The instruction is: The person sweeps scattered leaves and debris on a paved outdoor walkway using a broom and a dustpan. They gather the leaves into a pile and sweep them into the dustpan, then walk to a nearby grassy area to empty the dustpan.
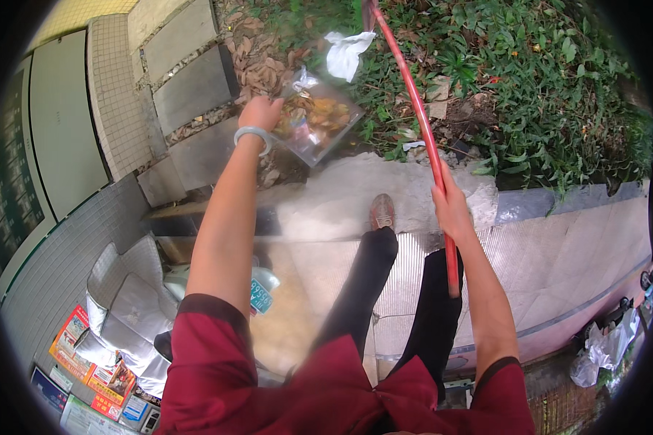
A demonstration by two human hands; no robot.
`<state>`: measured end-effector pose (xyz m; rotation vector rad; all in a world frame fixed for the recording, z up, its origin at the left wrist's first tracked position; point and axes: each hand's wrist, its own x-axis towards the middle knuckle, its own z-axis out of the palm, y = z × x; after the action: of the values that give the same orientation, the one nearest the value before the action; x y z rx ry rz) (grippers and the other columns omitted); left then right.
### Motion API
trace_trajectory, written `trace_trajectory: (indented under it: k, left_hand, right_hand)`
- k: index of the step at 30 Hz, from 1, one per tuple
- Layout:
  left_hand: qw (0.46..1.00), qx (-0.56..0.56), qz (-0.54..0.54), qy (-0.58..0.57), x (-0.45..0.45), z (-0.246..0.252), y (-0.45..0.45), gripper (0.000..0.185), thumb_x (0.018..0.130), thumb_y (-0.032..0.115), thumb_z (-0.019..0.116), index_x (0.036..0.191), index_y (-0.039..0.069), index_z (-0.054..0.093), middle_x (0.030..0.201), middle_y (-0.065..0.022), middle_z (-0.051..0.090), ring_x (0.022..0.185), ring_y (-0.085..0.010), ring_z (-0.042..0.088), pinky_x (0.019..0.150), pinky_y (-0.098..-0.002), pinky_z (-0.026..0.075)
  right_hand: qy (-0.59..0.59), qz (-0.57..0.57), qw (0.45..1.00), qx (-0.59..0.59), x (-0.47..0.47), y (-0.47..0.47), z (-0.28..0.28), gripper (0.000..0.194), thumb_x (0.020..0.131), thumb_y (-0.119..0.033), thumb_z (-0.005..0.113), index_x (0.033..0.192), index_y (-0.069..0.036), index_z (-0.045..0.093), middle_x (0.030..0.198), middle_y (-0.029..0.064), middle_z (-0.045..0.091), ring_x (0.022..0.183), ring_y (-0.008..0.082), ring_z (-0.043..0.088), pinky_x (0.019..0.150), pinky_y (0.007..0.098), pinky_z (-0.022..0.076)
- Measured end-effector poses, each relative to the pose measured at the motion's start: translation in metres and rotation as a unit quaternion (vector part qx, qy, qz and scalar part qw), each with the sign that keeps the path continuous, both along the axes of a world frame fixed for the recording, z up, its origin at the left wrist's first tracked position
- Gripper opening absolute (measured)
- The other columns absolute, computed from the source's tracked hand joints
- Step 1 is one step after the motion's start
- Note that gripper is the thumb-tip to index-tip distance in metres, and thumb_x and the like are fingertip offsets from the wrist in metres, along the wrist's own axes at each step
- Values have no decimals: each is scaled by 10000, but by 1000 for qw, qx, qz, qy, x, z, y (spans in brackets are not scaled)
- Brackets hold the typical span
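Observation:
My left hand [260, 115], with a pale bangle on the wrist, grips the near-left edge of a clear plastic container [334, 145]. Brown and yellow leaves and bits of litter show in or through it. My right hand [453, 209] is closed around a long red pole [413, 92]. The pole reaches from beside my leg up to the top edge, where its blurred far end [369, 15] is partly cut off. A crumpled white tissue or piece of plastic [350, 54] is close to that end; I cannot tell whether they touch.
Green ground plants [522, 92] grow at the right, dry leaves [258, 62] at upper left beside stone slabs [193, 87]. One shoe [382, 211] is on a rough stone ledge [326, 198]. A silver-covered scooter [136, 310] stands lower left by a tiled wall with posters. Plastic bags [604, 342] are at lower right.

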<state>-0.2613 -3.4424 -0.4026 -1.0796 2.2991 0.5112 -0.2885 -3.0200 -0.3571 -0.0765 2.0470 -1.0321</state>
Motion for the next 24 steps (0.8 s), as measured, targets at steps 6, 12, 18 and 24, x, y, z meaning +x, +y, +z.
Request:
trace_trajectory:
  k: [6,12,18,24]
  left_hand:
    - [1000,-8,9,-19,1,5,5,426,787,419,533,843,12,645,879,-176,652,852,-348,609,769,-406,472]
    - [996,-41,-39,63,19,13,14,473,811,450,544,786,-17,611,730,-199,612,678,-353,577,641,-426,451]
    - [999,-25,-23,36,22,17,10,435,791,448,548,807,24,646,745,-172,630,710,-329,601,653,-404,460]
    - [999,-17,-23,43,17,11,3,438,763,440,535,815,17,638,807,-189,631,783,-358,595,686,-415,457]
  right_hand:
    - [-275,-84,956,-55,40,-38,-5,511,887,-100,450,1386,-109,341,681,61,530,521,155,535,497,265,448]
    - [-368,-142,915,-79,81,45,116,552,854,-41,467,1388,-110,348,615,-35,447,403,45,398,340,205,318]
    - [-293,-250,910,-152,31,-13,37,516,934,-117,405,1422,-182,251,612,-41,393,394,36,327,322,175,287]
    - [-333,-231,899,-164,47,-70,-41,456,958,-154,380,1403,-180,284,596,-40,397,395,39,334,325,189,295]
